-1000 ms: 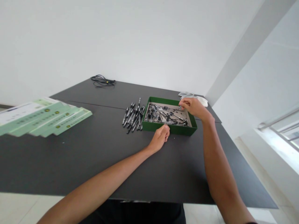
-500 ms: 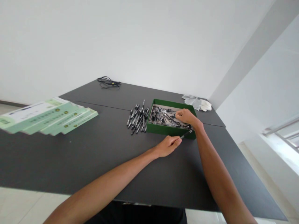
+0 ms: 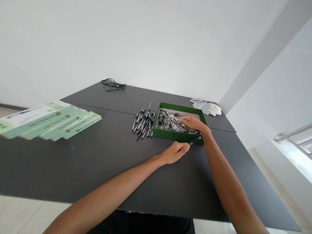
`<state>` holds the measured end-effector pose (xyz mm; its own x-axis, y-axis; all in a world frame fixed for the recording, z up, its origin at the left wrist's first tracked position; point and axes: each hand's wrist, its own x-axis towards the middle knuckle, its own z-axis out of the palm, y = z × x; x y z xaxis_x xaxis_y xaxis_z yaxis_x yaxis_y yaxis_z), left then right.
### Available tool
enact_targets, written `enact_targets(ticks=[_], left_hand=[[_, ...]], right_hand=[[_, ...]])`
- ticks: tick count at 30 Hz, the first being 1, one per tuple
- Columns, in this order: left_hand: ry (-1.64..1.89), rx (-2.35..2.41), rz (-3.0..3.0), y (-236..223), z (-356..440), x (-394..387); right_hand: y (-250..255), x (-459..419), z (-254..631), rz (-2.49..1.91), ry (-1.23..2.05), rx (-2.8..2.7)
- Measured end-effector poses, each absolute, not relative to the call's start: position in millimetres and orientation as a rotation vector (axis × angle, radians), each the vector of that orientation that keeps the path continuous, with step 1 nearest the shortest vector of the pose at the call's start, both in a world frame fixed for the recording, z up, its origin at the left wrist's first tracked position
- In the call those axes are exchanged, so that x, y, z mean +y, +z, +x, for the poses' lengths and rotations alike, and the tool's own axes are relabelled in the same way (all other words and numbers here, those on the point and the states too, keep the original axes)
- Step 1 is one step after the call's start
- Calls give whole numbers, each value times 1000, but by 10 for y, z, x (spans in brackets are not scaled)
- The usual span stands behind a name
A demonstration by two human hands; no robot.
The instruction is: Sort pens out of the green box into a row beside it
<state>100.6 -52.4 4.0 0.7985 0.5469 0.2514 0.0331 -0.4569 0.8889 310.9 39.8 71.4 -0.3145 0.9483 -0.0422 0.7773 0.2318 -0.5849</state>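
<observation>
My left hand (image 3: pixel 175 152) is closed round a dark pen (image 3: pixel 195 140), whose end sticks out to the right in front of the green box (image 3: pixel 175 135). Over that box, my right hand (image 3: pixel 191 122) reaches down with its fingertips close together among loose pen parts (image 3: pixel 168 119). Whatever those fingertips hold is too small to make out. To the left of the box a pile of black-and-clear pens (image 3: pixel 143 123) lies on the table.
Green-and-white booklets (image 3: pixel 56 120) lie fanned out on the left of the dark table (image 3: pixel 107 162). A coiled black cable (image 3: pixel 113 85) rests near the wall. White gloves (image 3: pixel 214 110) and a clear plastic wrapping (image 3: pixel 201 105) sit behind the box's right side.
My right hand has moved slightly left and down into the box, its curled fingers now stretched toward the pen parts. My left hand keeps the pen in the same place.
</observation>
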Motion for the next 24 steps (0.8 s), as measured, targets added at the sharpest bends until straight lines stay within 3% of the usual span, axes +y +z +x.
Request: enact_targets(ticks=[9,11,16,24], left_hand=[[649,428,1964,35,1007,-525],[650,418,1962,28,1011,-517],[643,428,1970,16,1019,-506],[632,438,1975,29,1021,-513]], right_hand=[[720,323,3128,-1523,1283,-1957],[705,350,3133,-1539,1202,-1991],[683,461,3181,-1599,617,-2322],[630,484,3226,-1696,632,-2444]])
